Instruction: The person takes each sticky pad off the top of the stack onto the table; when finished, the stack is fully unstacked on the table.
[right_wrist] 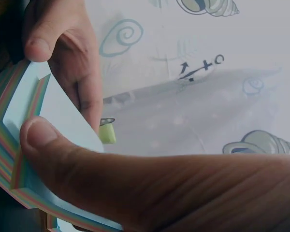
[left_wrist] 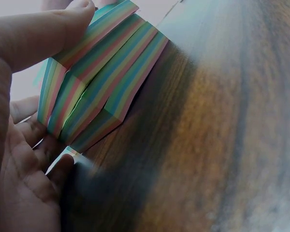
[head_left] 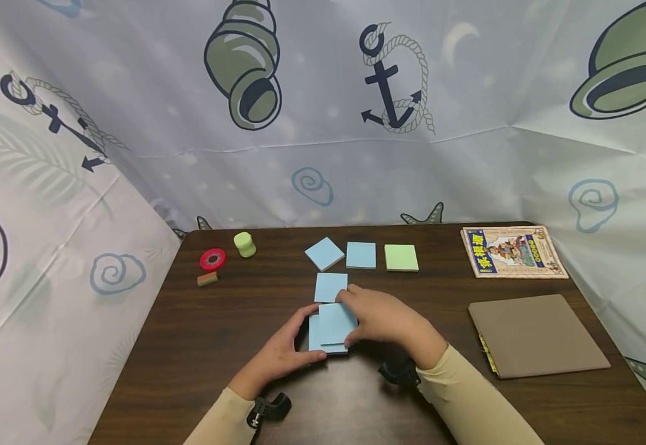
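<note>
The left hand [head_left: 280, 353] grasps a neat stack of square, light-blue paper pads with rainbow-striped edges [head_left: 314, 337], near centre on the dark-brown wooden table [head_left: 212, 346]. The right hand [head_left: 384, 315] pinches the askew top pad [head_left: 336, 324] from the right.

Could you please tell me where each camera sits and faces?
Head: on the head, facing forward and down at the tabletop; left hand, right hand and sleeves show.
Left wrist: worn there, facing the note-pad stack; left hand shows.
Right wrist: worn there, facing past the stack toward printed cloth; both hands show.
Wrist views share the stack.
</note>
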`<state>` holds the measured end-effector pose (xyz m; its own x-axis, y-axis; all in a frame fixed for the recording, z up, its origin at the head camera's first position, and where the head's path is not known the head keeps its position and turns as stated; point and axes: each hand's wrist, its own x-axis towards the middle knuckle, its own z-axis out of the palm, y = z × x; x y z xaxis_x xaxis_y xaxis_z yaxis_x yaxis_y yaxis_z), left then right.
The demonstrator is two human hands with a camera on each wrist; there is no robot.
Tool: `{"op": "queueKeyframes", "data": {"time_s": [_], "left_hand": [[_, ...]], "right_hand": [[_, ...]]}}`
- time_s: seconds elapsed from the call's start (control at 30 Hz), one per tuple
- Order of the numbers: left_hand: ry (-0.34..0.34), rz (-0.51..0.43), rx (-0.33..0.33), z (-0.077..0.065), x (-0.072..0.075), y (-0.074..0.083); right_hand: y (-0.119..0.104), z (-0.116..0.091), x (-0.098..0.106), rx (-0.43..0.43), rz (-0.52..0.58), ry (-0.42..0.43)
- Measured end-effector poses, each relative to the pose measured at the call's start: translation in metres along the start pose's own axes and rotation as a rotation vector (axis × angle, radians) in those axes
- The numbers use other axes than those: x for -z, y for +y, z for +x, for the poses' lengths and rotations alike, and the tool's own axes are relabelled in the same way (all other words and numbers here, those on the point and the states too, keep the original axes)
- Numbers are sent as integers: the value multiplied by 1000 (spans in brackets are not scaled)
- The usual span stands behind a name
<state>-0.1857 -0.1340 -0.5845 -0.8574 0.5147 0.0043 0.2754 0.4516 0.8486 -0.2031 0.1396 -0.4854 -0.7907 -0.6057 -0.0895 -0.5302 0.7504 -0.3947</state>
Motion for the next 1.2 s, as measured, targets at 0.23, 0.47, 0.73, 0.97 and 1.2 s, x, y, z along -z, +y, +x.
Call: {"op": "queueKeyframes", "data": {"time_s": [0.23,0.47,0.73,0.97,1.2], "left_hand": [[-13,6,-15,0,1,2],[0,19,-54,0,2,2],[-9,17,-68,1,2,3],[-12,19,-83,2,1,1],[-5,-21,-135,2,-1,1]], "right_hand": [[2,1,3,-2,23,22],[3,2,10,69,161,95],[2,0,16,36,221,193],[4,0,19,-6,189,265],[8,0,19,-70,130,355]]}}
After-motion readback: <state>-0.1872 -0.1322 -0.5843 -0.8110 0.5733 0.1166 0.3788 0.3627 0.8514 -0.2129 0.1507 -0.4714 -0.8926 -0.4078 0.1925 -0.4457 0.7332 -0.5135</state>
